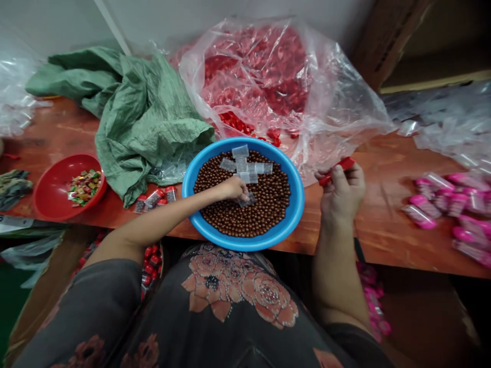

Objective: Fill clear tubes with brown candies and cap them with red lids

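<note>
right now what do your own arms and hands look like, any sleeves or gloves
Both the left hand and right hand are bare, with no gloves. The left sleeve is dark grey with pinkish flowers, short enough to leave the forearm uncovered. The right sleeve is also short and dark grey.

- The fingertips of the left hand (235, 189) merge with a small clear container (247, 200); their grip on it cannot be told.
- Brown balls (264, 217) directly beneath that hand are hidden.
- The right hand (340, 189) covers the middle of the red plastic (348, 163) it holds; one piece or several, unclear.
- Beyond the hands, a translucent bag (337, 87) veils red pieces (257, 76), their shapes blurred.
- Right of the right hand, pink-capped containers (475, 198) run off the edge.
- Beyond it, a cardboard box (395, 41) bears illegible print.
</note>
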Tool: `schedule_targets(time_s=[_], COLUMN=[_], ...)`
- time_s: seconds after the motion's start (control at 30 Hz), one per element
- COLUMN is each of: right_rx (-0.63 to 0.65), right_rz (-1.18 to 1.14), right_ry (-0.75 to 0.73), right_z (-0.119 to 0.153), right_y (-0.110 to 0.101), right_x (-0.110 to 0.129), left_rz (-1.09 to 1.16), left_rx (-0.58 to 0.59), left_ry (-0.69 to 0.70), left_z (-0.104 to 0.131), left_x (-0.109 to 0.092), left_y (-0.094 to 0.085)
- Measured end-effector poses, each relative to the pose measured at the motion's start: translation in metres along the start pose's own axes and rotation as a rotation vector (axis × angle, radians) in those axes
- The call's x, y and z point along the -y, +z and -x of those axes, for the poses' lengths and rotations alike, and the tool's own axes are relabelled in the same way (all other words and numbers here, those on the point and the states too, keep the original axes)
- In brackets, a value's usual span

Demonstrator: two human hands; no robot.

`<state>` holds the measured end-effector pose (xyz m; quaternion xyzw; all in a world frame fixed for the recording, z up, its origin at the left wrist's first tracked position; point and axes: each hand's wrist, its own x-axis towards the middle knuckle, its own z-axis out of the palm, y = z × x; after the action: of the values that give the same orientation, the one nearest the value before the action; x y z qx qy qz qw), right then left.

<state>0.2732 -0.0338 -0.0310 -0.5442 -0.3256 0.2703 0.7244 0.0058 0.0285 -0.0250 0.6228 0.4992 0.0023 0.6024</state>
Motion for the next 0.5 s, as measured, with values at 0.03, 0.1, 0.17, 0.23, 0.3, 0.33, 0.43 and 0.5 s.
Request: schedule_targets(time_s=[0.03, 0.1, 0.17, 0.23, 0.3, 0.33, 0.43, 0.5], right_rx=[-0.016, -0.047, -0.049, -0.033, -0.016, -0.007, 0.037, 0.071], right_rz=[-0.043, -0.074, -0.042, 0.018, 0.069, 0.082, 0.083, 0.073], right_ry=[-0.005, -0.014, -0.009, 0.003, 0.001, -0.005, -0.006, 0.014], right_z=[0.011, 0.031, 0.047, 0.060, 0.069, 0.073, 0.080, 0.084], right_y=[-0.001, -0.003, -0.003, -0.004, -0.003, -0.002, 0.002, 0.005], right_x=[0.013, 0.033, 0.045, 0.050, 0.051, 0.051, 0.049, 0.048], left_rz=[0.036, 0.097, 0.151, 0.201, 0.246, 0.268, 0.331, 0.368], left_rx=[-0.009, -0.026, -0.036, -0.046, -0.055, -0.058, -0.063, -0.064], left_ry=[0.005, 0.013, 0.017, 0.021, 0.025, 0.028, 0.036, 0.034], left_z=[-0.004, -0.010, -0.013, -0.015, -0.015, -0.015, -0.014, -0.015], left_x=[-0.003, -0.007, -0.012, -0.015, -0.019, -0.020, -0.023, -0.024], left_y=[0.004, 0.012, 0.017, 0.022, 0.027, 0.029, 0.034, 0.037])
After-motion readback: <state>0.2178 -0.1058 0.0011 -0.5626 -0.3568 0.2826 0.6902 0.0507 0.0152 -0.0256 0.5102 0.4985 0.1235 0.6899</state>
